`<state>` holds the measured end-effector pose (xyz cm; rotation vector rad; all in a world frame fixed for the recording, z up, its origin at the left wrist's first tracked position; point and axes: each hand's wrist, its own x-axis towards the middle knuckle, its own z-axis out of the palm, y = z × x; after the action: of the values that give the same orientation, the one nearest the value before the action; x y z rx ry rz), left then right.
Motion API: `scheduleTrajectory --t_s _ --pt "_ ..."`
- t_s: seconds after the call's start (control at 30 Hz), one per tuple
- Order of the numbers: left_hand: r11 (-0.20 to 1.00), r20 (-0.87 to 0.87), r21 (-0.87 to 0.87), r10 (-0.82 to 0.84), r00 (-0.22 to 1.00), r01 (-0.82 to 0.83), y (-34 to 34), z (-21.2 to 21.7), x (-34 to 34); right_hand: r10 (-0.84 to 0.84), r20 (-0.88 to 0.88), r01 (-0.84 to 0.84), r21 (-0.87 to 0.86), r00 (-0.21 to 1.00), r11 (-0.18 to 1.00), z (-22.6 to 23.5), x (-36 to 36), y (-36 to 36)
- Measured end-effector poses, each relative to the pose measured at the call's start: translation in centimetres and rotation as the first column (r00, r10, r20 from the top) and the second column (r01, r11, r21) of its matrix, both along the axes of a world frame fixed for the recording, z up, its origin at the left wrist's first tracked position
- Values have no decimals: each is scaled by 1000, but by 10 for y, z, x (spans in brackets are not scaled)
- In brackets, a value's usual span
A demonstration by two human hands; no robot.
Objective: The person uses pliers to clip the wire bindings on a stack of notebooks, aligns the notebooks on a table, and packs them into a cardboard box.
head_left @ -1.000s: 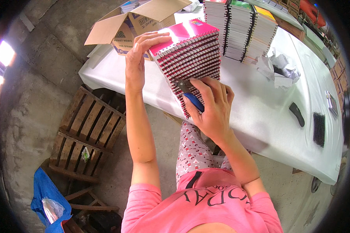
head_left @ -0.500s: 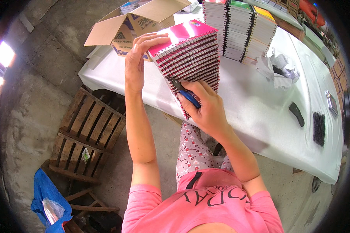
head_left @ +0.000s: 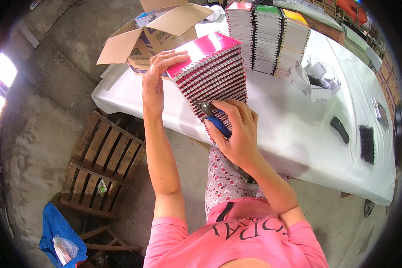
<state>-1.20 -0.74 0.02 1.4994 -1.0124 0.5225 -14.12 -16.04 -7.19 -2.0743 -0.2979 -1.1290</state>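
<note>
A tall stack of spiral notebooks [head_left: 216, 73] with a pink top cover stands at the table's near edge, coil spines toward me. My left hand [head_left: 158, 76] grips its upper left corner, fingers bent over the cover. Closed around blue-handled cutting pliers [head_left: 218, 125] is my right hand [head_left: 239, 127]. The pliers' metal jaws rest at the coils on the left side of the stack, partway down. Whether a coil end lies between the jaws is too small to tell.
On the white-covered table [head_left: 281, 125] are an opened cardboard box [head_left: 158, 42], taller notebook stacks [head_left: 265, 42], crumpled paper [head_left: 319, 80], a black strip [head_left: 339, 129] and a bundle of black coils [head_left: 366, 144]. A wooden pallet [head_left: 103, 165] lies on the floor at left.
The pliers and my right hand have shifted slightly lower in view, with the jaws still at the coils. My left hand keeps its hold on the corner. The view has tilted a little.
</note>
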Motion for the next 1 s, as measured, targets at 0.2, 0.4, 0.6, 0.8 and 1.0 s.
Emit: scheduleTrajectory --t_s 0.2,0.4,0.6,0.8,1.0 --pt "999 63 50 13 998 -16 1 2 3 -74 111 85 -97 991 992 6 8 -2" --pt "999 80 39 1 997 -4 1 0 5 -77 114 92 -132 990 987 10 13 -1" --pt "999 74 31 14 997 -16 1 -1 3 -101 172 137 -210 980 968 8 18 -3" --pt "999 92 40 7 996 -10 1 0 6 -100 139 138 -302 985 943 4 20 -9" --pt "1000 51 22 9 999 -10 1 1 3 336 8 -331 195 942 923 5 20 4"
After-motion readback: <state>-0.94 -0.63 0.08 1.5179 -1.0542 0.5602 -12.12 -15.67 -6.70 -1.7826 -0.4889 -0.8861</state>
